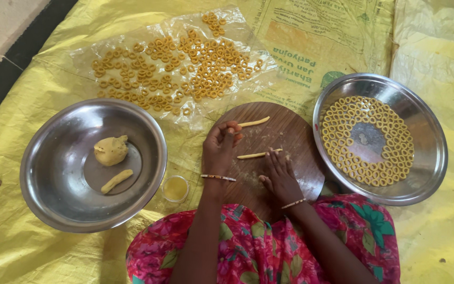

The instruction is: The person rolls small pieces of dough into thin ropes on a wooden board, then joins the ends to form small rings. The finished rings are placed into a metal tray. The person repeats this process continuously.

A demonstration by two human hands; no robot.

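head | dough strip (251, 154) under right hand (278, 174) fingertips | left hand (220, 145) beside

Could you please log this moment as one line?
left hand: curled over board | right hand: on dough strip | second strip: apart

Shiny steel bowl (43, 200), matt wooden board (290, 137), glossy plastic sheet (106, 50), soft dough (111, 150).

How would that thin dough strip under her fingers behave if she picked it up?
The thin dough strip on the round wooden board would probably droop and stretch, being soft like the lump in the bowl. Being round, it likely rolls under the right hand.
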